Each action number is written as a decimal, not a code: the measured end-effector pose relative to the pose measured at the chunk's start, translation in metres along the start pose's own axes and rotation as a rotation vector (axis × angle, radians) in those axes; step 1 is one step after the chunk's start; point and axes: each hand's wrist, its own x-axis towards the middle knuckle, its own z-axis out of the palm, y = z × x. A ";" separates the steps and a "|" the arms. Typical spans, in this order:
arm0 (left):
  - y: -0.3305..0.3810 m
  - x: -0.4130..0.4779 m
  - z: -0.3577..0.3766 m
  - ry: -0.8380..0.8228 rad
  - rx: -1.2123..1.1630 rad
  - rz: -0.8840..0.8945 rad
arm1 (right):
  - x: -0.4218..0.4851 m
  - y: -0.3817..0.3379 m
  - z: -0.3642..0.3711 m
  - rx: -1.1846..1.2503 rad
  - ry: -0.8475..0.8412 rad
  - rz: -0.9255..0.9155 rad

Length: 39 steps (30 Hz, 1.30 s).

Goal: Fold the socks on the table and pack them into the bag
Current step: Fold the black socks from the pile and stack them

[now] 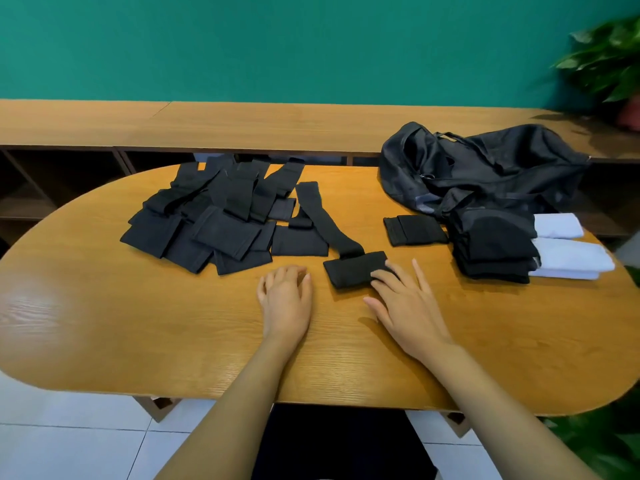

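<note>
The left hand (285,296) lies palm down on the wooden surface (138,323), its fingers relaxed and holding nothing. The right hand (401,299) is spread, with straight fingers; two fingertips press on the near right corner of a folded black sock (356,268), and that corner is hidden beneath them. A long black sock (318,216) runs from the folded one toward the far side; black on black, it is hard to tell whether they are one piece.

To the far left is a loose pile of black socks (214,216), overlapping so much that they cannot be counted. At right, a single folded black sock (414,229) lies just beside a stack of folded black socks (495,247), which partly covers folded white socks (568,251).

The black bag (485,168) slumps at the far right; its opening is hard to make out among the folds. A plant (609,60) is cut off at the right edge.
</note>
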 end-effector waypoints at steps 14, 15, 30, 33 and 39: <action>0.002 -0.011 -0.002 -0.135 -0.030 0.397 | -0.016 -0.011 0.006 0.316 0.168 0.015; 0.000 -0.010 -0.002 -0.116 -0.054 0.393 | -0.016 -0.011 0.006 0.317 0.168 0.009; -0.005 -0.029 -0.015 -0.087 -0.160 0.341 | -0.026 -0.002 -0.008 0.435 0.183 0.219; -0.005 -0.038 -0.021 -0.060 -0.142 0.316 | -0.033 -0.004 -0.015 0.519 0.213 0.236; 0.006 -0.047 -0.027 0.015 -0.273 0.179 | -0.038 -0.007 -0.019 0.744 0.159 0.424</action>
